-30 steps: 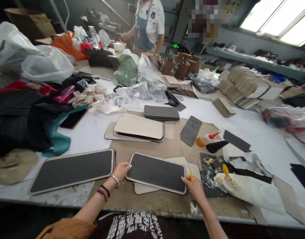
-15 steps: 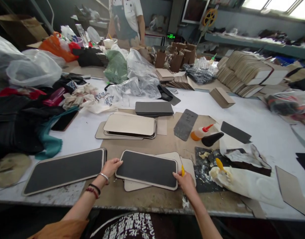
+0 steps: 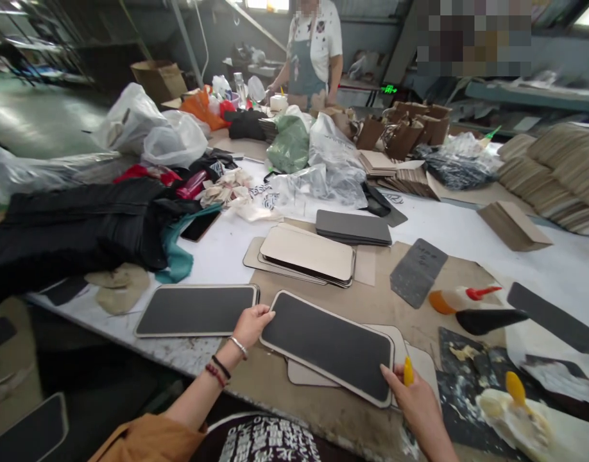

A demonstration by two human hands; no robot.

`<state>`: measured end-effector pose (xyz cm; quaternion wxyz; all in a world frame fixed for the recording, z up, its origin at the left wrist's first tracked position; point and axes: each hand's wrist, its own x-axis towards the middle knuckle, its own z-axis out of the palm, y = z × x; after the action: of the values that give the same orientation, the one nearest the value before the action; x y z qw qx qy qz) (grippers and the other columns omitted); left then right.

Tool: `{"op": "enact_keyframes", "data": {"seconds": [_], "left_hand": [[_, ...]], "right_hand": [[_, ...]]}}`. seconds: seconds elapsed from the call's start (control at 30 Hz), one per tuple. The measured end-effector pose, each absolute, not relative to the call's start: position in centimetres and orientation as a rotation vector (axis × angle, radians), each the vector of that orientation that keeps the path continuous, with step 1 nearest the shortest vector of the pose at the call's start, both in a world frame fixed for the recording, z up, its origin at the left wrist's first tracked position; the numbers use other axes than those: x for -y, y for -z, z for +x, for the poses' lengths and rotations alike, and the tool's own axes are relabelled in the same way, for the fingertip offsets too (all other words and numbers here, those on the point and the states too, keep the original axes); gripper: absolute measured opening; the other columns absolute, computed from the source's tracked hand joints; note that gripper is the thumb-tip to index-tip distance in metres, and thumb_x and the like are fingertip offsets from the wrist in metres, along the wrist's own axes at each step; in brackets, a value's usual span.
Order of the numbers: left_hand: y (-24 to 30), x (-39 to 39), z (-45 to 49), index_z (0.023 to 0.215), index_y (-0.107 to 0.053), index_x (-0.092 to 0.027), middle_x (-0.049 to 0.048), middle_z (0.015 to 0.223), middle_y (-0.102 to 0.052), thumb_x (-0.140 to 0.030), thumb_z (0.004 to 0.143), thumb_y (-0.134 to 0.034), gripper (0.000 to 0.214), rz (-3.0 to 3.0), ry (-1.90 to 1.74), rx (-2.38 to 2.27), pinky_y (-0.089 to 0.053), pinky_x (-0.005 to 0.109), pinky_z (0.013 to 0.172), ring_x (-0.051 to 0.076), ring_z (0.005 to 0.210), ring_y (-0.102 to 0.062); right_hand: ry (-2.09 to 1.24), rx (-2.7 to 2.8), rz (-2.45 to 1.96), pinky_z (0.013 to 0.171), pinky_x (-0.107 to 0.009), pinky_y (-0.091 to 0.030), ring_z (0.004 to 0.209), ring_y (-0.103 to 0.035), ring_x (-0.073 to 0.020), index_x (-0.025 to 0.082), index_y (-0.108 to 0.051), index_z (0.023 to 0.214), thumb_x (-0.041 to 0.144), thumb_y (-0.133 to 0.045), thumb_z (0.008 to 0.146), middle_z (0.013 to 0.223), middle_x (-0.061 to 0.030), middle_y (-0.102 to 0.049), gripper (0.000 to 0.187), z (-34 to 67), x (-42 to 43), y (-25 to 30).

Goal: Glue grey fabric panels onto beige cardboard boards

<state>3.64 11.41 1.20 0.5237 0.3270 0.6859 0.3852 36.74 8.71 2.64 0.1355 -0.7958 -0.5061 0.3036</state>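
A dark grey rounded panel with a pale border [image 3: 328,346] lies tilted in front of me, its right end lower in the view. My left hand [image 3: 252,325] is closed on its left end, thumb on top. My right hand [image 3: 416,393] pinches the right end and also has a yellow-handled tool [image 3: 409,371] tucked in it; the tool's tip is hidden. Under the panel are loose cream boards [image 3: 422,366], partly covered. To the left, close to my left hand, lies a stack of similar bordered panels [image 3: 196,310].
Behind are a cream board stack [image 3: 308,252] and a grey board stack [image 3: 353,226]. A glue bottle [image 3: 460,299] and a glue-smeared white container [image 3: 525,417] stand right. Bags, a phone [image 3: 201,225] and a black garment [image 3: 77,224] lie left. A person [image 3: 314,61] stands across the table.
The view has swung left, so the table things sit further right and more floor shows at left. Both hands keep hold of the panel, which appears more slanted.
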Motion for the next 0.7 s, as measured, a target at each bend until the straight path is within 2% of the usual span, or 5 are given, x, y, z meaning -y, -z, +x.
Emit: {"op": "enact_keyframes", "data": {"seconds": [0.13,0.37,0.7], "left_hand": [[-2.7,-10.7,-2.0,0.064,-0.06,-0.015,-0.0029,0.054,-0.059,-0.04,0.054,-0.063,0.027,0.704,-0.984,-1.615,-0.041,0.024,0.056,0.011,0.053,-0.052],[-3.8,-8.0,-12.7,0.068,-0.062,-0.014,-0.0011,0.06,-0.064,-0.046,0.046,-0.07,0.04,0.529,-1.072,-1.678,-0.045,0.026,0.06,0.014,0.058,-0.056],[-2.5,-4.7,-19.5,0.068,-0.062,-0.013,0.0003,0.063,-0.064,-0.047,0.047,-0.07,0.041,0.396,-1.139,-1.718,-0.045,0.026,0.059,0.015,0.06,-0.055]], "right_hand": [[-0.871,1.537,-2.23,0.054,-0.027,-0.038,0.051,-0.049,-0.0162,0.022,-0.045,0.056,0.057,-0.046,0.057,0.049,0.0008,-0.051,0.035,31.3,-10.1,-4.2],[-0.922,1.707,-2.099,0.051,-0.025,-0.036,0.05,-0.048,-0.015,0.022,-0.043,0.056,0.05,-0.047,0.061,0.05,0.0015,-0.05,0.029,20.2,-12.3,-3.7],[-0.922,1.978,-2.081,0.052,-0.025,-0.034,0.052,-0.052,-0.0162,0.023,-0.041,0.056,0.044,-0.046,0.062,0.05,0.0012,-0.052,0.023,11.9,-14.2,-3.9]]}}
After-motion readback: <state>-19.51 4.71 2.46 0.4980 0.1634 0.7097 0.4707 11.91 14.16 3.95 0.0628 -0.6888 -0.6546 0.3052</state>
